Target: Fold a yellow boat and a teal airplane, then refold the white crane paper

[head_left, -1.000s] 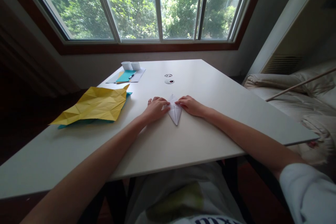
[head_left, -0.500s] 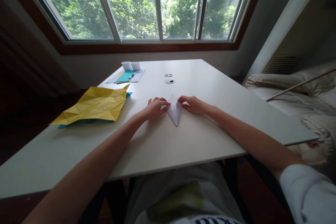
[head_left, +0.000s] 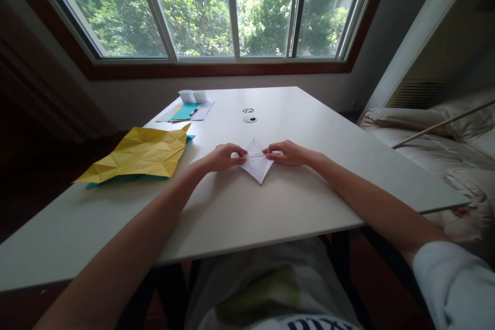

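A small folded white paper, kite-shaped with its point toward me, lies in the middle of the white table. My left hand pinches its left corner with curled fingers. On the other side my right hand grips the right corner. The two hands hold the flaps spread apart, so the paper looks wider than a narrow wedge.
A creased yellow sheet lies over a teal sheet at the left. Far left at the back are two small white cups, a teal card and a pen on grey paper. Two round table holes sit behind the fold. A sofa stands right.
My hands have drawn apart, pulling the paper's side flaps outward; the narrow wedge has widened into a broader kite shape. Fingers went from pressing flat to pinching the corners.
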Tool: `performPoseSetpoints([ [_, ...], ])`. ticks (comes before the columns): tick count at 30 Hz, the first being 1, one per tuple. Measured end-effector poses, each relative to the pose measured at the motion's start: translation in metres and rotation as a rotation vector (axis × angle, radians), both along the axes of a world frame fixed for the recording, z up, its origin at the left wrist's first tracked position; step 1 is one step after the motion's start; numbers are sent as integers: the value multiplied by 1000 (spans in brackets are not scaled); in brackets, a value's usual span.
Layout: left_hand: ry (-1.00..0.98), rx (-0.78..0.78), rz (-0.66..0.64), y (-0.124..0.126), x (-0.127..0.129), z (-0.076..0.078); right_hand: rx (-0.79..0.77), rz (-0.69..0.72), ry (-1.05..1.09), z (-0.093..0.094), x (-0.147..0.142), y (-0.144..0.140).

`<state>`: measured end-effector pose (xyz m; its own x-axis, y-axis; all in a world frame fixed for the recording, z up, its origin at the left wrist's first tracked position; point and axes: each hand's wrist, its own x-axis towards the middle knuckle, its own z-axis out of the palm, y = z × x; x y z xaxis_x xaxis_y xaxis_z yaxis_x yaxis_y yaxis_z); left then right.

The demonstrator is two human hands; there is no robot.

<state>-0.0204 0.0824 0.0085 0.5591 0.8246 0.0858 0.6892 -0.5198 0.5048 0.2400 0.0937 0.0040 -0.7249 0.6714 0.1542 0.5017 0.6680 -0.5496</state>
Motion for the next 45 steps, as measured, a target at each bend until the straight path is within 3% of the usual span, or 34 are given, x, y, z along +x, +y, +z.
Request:
performPoseSetpoints([
  [4, 77, 43, -98, 0, -6, 1, 87, 97, -14, -3, 3, 6],
  [9, 121, -22, -141, 0, -11, 4, 113, 150, -37, -3, 6, 9],
  [16, 132, -126, -135, -3, -14, 8, 10, 92, -81, 1, 10, 3],
  [25, 131, -148, -112, -3, -13, 8, 19, 89, -84, 2, 9, 1],
  [35, 121, -151, -119, -2, -14, 6, 313, 137, -76, 8, 1, -5],
  [40, 125, -151, -115, -3, -13, 7, 187, 159, -66, 8, 0, -9],
  [45, 126, -157, -114, -4, -13, 8, 176, 115, -103, 9, 0, -9],
])
